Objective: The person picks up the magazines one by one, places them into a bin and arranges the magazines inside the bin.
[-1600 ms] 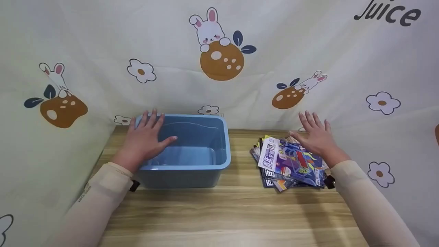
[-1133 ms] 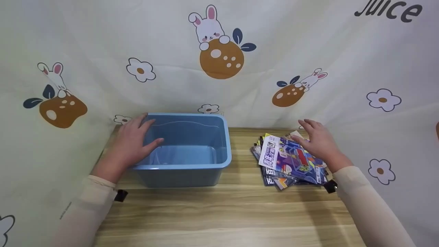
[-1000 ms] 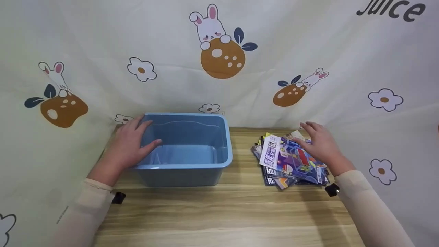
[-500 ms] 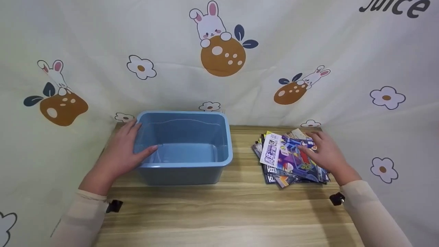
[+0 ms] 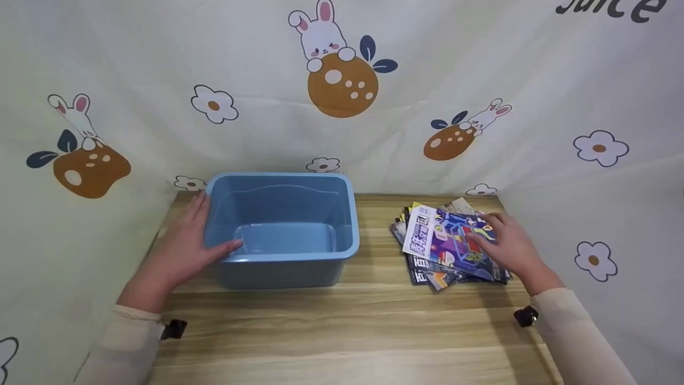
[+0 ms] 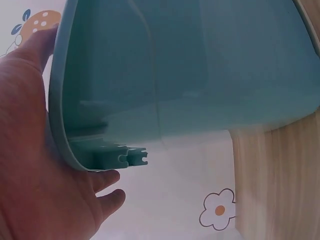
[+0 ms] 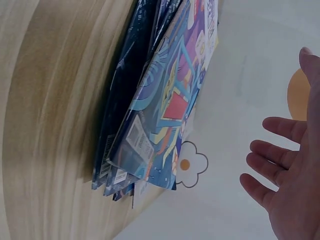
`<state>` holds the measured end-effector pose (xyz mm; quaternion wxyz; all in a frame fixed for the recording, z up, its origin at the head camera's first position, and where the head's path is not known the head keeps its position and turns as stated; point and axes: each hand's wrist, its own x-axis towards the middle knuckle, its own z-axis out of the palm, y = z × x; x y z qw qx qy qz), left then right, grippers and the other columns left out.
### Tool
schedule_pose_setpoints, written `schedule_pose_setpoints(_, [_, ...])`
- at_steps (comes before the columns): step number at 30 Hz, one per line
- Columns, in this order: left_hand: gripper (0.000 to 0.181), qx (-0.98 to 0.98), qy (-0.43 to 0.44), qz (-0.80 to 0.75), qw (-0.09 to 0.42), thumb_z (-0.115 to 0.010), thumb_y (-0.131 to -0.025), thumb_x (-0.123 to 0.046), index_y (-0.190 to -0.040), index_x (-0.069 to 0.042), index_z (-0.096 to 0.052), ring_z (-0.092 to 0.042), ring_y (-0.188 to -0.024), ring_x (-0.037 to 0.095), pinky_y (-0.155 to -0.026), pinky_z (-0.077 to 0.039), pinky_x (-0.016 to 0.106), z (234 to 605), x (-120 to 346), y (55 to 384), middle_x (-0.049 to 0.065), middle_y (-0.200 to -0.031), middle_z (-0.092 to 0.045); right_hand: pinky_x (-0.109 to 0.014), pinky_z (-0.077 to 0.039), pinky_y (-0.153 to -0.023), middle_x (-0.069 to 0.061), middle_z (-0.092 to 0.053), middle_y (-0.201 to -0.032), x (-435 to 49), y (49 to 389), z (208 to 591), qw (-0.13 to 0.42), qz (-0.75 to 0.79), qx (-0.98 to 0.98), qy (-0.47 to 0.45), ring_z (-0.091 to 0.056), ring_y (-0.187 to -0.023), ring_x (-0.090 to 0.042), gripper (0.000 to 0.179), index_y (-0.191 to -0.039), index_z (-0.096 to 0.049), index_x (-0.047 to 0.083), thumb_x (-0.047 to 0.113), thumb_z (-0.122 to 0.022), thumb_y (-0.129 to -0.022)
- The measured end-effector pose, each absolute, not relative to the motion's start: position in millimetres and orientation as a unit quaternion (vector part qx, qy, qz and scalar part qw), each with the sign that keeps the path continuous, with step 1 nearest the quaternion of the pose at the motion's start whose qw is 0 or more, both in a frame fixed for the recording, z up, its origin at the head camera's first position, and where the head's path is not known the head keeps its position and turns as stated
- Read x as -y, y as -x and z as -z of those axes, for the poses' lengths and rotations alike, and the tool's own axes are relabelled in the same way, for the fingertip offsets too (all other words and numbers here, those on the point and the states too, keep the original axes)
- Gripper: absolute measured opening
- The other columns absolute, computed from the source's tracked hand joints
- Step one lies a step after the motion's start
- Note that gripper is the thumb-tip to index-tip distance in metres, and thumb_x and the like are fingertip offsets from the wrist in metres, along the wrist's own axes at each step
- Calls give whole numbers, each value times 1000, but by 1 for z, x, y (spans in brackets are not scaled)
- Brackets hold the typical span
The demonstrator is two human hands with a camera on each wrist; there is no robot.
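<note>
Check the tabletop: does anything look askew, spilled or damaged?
Only the magazines look askew: stacked at differing angles, with corners jutting out, beside the blue bin. I see no spill or damage.

The storage bin (image 5: 283,274) looks like smooth moulded plastic, with a soft sheen inside and out. The magazines (image 5: 454,243) are paper, their printed covers slick and glossy, catching some light. The table (image 5: 342,331) shows a wood-grain surface, smooth and faintly shiny. The patterned backdrop (image 5: 267,133) appears to be matt cloth, lightly creased, and the sleeves (image 5: 574,331) are matt cloth too.
</note>
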<state>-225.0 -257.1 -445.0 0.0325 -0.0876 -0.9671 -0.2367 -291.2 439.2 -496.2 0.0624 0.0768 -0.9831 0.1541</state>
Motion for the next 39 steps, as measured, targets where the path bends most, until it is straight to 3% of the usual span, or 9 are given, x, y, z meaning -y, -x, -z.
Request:
schedule_pose_setpoints(8, [133,971,83,224,26,-65,-94,-83,-175,2,-3,-9,-166,54,-120,-23,84,449,261,221,26,-183,0,-78,-41,-116,-32,-49,-156,-442,297,502,44,-165,984,-57,-48,-142,-56,101,-160,-51,-3,78,-61,-101])
schedule_pose_setpoints(15, [140,973,88,211,33,-68,-89,-86,-175,3,-3,-11,-165,56,-120,-26,83,450,263,222,27,-183,0,-78,-36,-119,-36,-47,-158,-450,297,513,31,-183,981,-46,-44,-145,-59,91,-161,-48,-7,64,-66,-106])
schedule_pose_setpoints(20, [141,972,92,213,36,-71,-88,-85,-175,3,-3,-11,-165,56,-120,-24,84,451,263,223,27,-183,1,-80,-32,-121,-41,-40,-163,-458,295,521,7,-196,981,-12,-37,-150,-63,94,-165,-42,-6,65,-63,-107])
schedule_pose_setpoints(26, [141,971,96,214,38,-71,-88,-85,-174,4,-4,-12,-165,56,-121,-24,84,454,262,224,27,-182,0,-81,-41,-113,-46,-40,-155,-471,293,530,-3,-223,975,28,-47,-138,-63,102,-167,-34,-10,67,-63,-106])
schedule_pose_setpoints(29, [141,971,103,212,39,-72,-88,-84,-174,5,-5,-12,-165,55,-121,-24,84,456,262,225,28,-182,0,-80,-42,-113,-48,-35,-156,-476,293,536,-25,-243,968,57,-47,-137,-63,109,-169,-26,-10,70,-63,-104])
schedule_pose_setpoints(35, [141,971,108,210,35,-71,-89,-84,-174,4,-3,-9,-166,55,-121,-23,84,456,261,226,27,-182,2,-78,-28,-124,-50,-13,-169,-477,296,543,-75,-277,953,100,-24,-155,-66,125,-172,-11,-11,70,-72,-99])
schedule_pose_setpoints(39, [140,971,109,210,30,-71,-89,-84,-174,4,-2,-8,-166,55,-121,-22,84,456,259,228,27,-182,3,-78,-26,-125,-51,-7,-168,-475,296,540,-101,-266,950,129,-23,-155,-67,134,-173,-7,-9,71,-78,-93])
